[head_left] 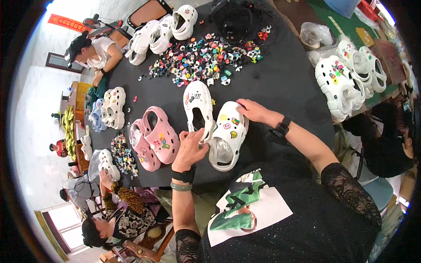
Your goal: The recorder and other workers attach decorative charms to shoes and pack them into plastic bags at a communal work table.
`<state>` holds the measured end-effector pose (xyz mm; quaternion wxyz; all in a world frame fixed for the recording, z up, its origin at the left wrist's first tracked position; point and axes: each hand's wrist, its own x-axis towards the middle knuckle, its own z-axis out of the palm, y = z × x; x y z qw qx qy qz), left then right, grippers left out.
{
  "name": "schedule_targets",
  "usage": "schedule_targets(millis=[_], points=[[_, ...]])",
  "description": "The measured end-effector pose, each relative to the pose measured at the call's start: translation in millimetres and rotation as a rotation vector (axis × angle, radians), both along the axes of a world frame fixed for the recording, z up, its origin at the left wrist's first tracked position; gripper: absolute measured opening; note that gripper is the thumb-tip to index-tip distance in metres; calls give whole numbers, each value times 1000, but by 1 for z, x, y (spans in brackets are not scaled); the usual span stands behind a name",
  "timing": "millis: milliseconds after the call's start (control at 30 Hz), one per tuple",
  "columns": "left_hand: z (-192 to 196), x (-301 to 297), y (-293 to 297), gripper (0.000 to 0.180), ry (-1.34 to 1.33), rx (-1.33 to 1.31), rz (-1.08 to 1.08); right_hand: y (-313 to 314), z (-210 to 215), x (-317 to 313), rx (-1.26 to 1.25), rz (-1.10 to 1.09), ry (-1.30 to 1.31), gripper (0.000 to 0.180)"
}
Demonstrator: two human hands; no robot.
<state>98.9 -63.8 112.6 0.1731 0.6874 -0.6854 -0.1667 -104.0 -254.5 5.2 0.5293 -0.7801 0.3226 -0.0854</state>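
Note:
Two white clogs with colourful charms lie side by side in front of me on the black table. My left hand (191, 148) is closed at the heel end of the left white clog (195, 94), which has a dark inside. The right white clog (232, 124) has several charms on its toe and clear plastic stuffing inside. My right hand (258, 111) curls its fingers against the toe edge of this clog; the thumb is mostly hidden. A pair of pink clogs (161, 139) with charms stands just left of my left hand.
A big loose heap of charms (206, 59) spreads over the far table (280, 79); a smaller heap (124, 153) lies left. White clogs (160, 35) stand at the back, more white clogs (340, 81) at the right. One person sits far left, another near left holding a white clog (108, 165).

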Motion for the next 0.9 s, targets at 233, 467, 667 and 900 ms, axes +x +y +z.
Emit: schedule_targets(millis=[233,467,667,900], points=[[24,5,13,15,58,165,-17,7,-5,-20,295,57,-53,28],[21,-20,31,42,-200,-19,165,16,3,-7,-159,3,-252,26],[21,-65,53,36,-318,-89,427,19,-1,37,-88,164,-234,37],[-13,-38,37,53,288,-101,372,33,8,-7,-119,260,-10,35]])
